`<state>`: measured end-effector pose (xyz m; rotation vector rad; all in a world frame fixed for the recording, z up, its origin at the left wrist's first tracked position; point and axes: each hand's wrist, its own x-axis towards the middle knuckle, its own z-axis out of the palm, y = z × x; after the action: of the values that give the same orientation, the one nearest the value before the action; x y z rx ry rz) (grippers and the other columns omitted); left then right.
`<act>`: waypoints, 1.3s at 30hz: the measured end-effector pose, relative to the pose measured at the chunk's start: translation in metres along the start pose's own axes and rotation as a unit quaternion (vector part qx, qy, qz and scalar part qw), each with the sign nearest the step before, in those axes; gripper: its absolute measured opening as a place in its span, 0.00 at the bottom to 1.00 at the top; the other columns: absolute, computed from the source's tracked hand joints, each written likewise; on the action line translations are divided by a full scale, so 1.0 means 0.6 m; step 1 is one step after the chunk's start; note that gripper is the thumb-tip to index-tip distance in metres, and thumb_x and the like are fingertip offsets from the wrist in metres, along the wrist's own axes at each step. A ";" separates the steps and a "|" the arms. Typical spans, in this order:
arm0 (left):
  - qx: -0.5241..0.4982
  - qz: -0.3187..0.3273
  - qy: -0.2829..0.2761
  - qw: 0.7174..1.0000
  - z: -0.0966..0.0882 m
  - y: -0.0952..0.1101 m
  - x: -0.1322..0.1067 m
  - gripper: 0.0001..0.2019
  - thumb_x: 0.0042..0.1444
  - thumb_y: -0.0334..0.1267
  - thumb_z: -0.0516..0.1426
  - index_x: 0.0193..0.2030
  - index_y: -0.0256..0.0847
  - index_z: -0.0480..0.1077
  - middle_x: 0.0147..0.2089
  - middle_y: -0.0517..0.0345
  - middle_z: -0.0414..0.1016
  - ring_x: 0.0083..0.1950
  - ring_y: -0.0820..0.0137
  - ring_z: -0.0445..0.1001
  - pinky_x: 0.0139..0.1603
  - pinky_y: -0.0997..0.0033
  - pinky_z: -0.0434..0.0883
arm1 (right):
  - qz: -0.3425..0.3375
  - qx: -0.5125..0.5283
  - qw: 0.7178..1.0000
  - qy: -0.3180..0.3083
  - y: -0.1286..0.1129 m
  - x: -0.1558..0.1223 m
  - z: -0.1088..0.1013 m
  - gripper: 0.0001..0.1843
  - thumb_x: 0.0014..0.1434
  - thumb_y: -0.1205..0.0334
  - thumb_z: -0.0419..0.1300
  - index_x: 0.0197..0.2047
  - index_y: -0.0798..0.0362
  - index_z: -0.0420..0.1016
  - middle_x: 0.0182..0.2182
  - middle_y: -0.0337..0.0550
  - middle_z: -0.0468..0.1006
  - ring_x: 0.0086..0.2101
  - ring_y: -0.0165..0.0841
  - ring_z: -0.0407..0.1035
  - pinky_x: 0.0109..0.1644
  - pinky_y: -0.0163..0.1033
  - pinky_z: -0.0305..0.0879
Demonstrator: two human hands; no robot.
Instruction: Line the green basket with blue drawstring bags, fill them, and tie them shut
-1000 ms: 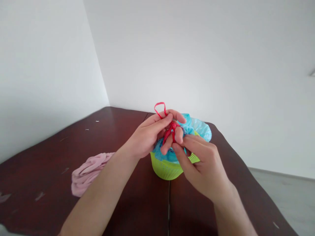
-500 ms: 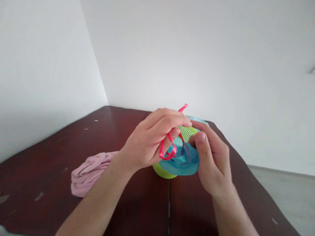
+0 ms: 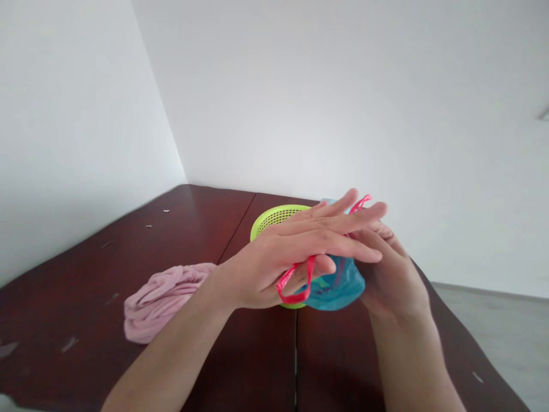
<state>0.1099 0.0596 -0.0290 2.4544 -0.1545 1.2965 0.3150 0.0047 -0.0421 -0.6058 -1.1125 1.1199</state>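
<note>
My left hand [image 3: 295, 254] reaches across with its fingers stretched out, a red plastic drawstring [image 3: 295, 293] looped at its thumb. The string's other end pokes up past the fingertips. Below the fingers hangs a thin blue plastic bag [image 3: 338, 289], bunched up. At the bag's right side is my right hand [image 3: 394, 274], its fingers curled and partly covered by my left hand, gripping the bag's gathered part. Behind both hands a lime-green mesh basket [image 3: 270, 218] stands on the table, its right side hidden.
A folded pink cloth [image 3: 160, 303] lies left of my left forearm on the dark red-brown table [image 3: 107, 269]. A seam runs down the tabletop. White walls [image 3: 300, 103] stand behind and to the left. Light-blue material [image 3: 329, 201] shows just behind my fingers.
Both hands have shifted right with the bag, uncovering the basket's left rim. My left fingers have straightened and now overlap my right hand, which has turned.
</note>
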 end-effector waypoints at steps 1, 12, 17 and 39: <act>-0.007 -0.005 -0.002 1.000 -0.001 0.000 -0.001 0.23 0.90 0.53 0.51 0.70 0.50 0.84 0.80 0.48 0.81 0.91 0.52 0.66 0.93 0.41 0.64 | 0.012 0.025 0.999 0.017 -0.001 0.005 0.000 0.14 0.66 0.44 0.83 0.39 0.42 0.93 0.30 0.37 0.83 0.29 0.32 0.75 0.37 0.38 0.80; -0.022 -0.109 0.093 0.989 -0.001 0.018 -0.006 0.27 0.90 0.53 0.50 0.36 0.48 0.73 0.25 0.59 0.75 0.34 0.62 0.81 0.62 0.54 0.83 | -0.093 0.089 0.987 0.101 -0.019 0.056 -0.094 0.19 0.63 0.54 0.86 0.38 0.49 0.80 0.26 0.26 0.60 0.22 0.24 0.48 0.26 0.32 0.61; 0.124 -0.216 0.076 0.966 -0.008 0.004 -0.002 0.17 0.85 0.57 0.59 0.60 0.47 0.80 0.29 0.64 0.77 0.30 0.63 0.76 0.51 0.59 0.79 | -0.111 0.002 0.992 0.057 -0.031 0.039 -0.060 0.20 0.72 0.45 0.77 0.35 0.46 0.80 0.25 0.29 0.59 0.22 0.28 0.48 0.26 0.37 0.60; 0.110 -0.182 0.011 0.977 -0.022 0.017 0.003 0.10 0.76 0.38 0.65 0.59 0.46 0.85 0.64 0.48 0.87 0.65 0.54 0.84 0.71 0.53 0.81 | -0.206 -0.450 0.868 -0.040 0.010 0.001 -0.026 0.42 0.67 0.73 0.67 0.81 0.38 0.78 0.72 0.46 0.85 0.65 0.49 0.84 0.68 0.55 0.85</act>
<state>0.0981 0.0548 -0.0180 2.4883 0.4478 1.2277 0.3273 0.0095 -0.0528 -0.9758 -1.7424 0.1960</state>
